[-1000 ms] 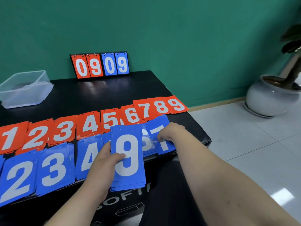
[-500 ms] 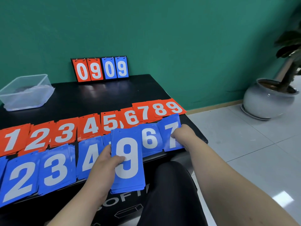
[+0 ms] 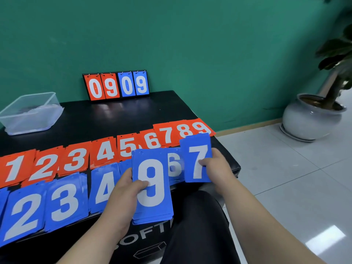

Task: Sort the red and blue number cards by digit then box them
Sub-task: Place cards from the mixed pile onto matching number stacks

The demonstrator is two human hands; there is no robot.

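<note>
My left hand (image 3: 122, 189) grips a stack of blue cards with a 9 on top (image 3: 152, 187), held over the table's front edge. My right hand (image 3: 217, 166) pinches the blue 7 card (image 3: 198, 159) at the right end of the blue row, thumb on its face. Red piles 1 to 9 (image 3: 106, 151) run in a row across the black table (image 3: 114, 119). In front of them lie blue piles 2, 3, 4 (image 3: 62, 202) and a blue 6 (image 3: 174, 164); the stack hides the blue 5 pile. A clear plastic box (image 3: 30, 113) stands at the back left.
A flip scoreboard (image 3: 116, 85) reading 0909 stands at the table's back edge against the green wall. A potted plant in a white pot (image 3: 310, 119) is on the tiled floor to the right. My dark-clothed knee (image 3: 196, 225) is under the table's front.
My right hand has slid the blue 7 card rightward off the 6 pile to the row's right end. The left hand kept holding the 9 stack. The camera tilted slightly.
</note>
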